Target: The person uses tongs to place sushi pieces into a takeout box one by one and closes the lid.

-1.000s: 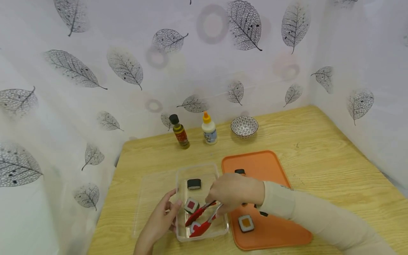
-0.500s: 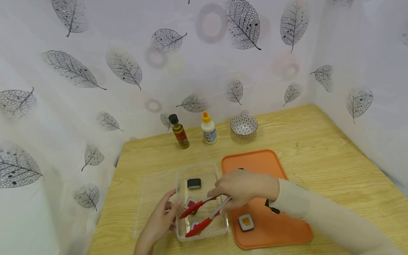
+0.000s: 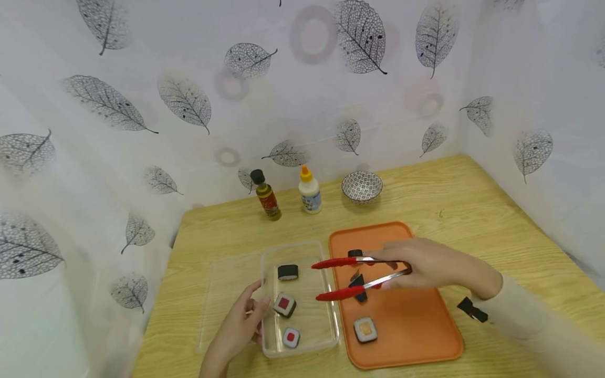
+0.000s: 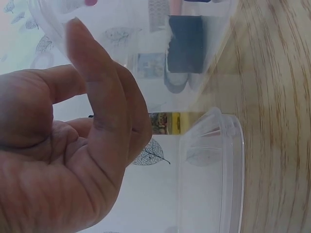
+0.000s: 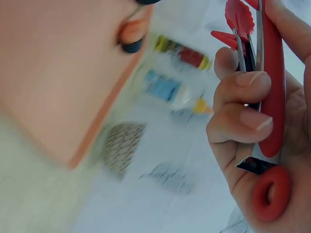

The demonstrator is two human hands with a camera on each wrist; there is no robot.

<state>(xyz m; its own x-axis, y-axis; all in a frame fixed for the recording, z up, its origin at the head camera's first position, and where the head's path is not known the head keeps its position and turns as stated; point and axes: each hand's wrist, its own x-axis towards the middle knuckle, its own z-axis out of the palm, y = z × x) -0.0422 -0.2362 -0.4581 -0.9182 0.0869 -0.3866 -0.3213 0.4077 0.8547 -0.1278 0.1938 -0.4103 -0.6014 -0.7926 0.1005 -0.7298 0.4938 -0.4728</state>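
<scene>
Pale wooden tabletop is seen nearest, where the clear plastic container is touched at its left wall by the loosely opened left hand. Beyond, red-tipped metal tongs are gripped by the right hand above the orange plastic tray, long axis lying left-right, spread tips pointing left toward the container.

The head camera is looking forward and down across the bench from above. The left wrist camera is sitting close against the box, the right wrist camera close against the tongs; both things are also showing in the head view.
</scene>
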